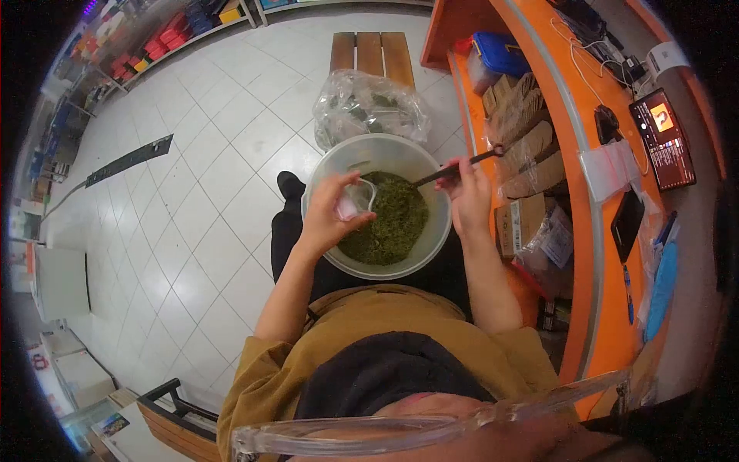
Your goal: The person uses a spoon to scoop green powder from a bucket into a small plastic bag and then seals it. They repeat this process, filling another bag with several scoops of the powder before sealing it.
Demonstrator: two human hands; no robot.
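A large whitish round tub (pixel 323 171) rests on the lap, with a mass of chopped green stuff (pixel 389 223) inside. My left hand (pixel 332 212) is closed round a small clear cup (pixel 362 199), tilted over the left part of the tub. What the cup contains, if anything, cannot be made out. At the tub's right rim, my right hand (pixel 468 192) grips a dark long-handled utensil (pixel 485 156); its lower end reaches into the tub and its handle points up to the right. Just beyond the tub lies a clear plastic bag (pixel 369 108) with green pieces in it.
Behind the bag stands a slatted wooden bench (pixel 382 58). An orange counter (pixel 566 100) runs along the right, with a phone (pixel 663 138), cables and packets on it, and cardboard boxes (pixel 519 223) on its shelf. A wooden chair (pixel 181 423) is at the lower left.
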